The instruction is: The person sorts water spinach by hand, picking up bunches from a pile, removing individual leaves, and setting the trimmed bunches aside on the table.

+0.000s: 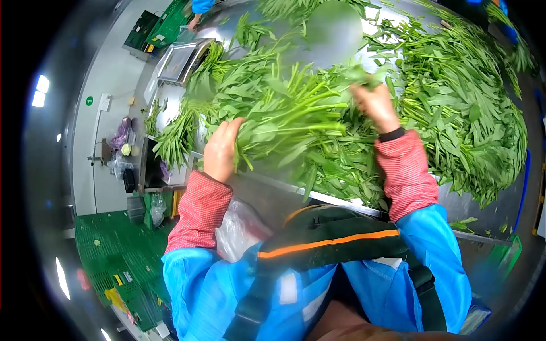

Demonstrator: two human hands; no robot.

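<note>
My left hand (220,149) is closed round the leafy end of a bunch of water spinach (304,111), held above the metal table. The cut stems of the bunch point to the right, toward my other hand. My right hand (375,105) is raised beside those stem ends, its fingers curled on some green leaves (359,75); motion blurs the fingertips. More loose water spinach (347,170) lies beneath and between my hands.
A large heap of water spinach (460,108) covers the table's right side. A scale (179,61) stands at the back left. Green crates (114,244) sit on the lower left, and the table edge (318,195) runs before my body. Another person's hand (194,21) shows at the top.
</note>
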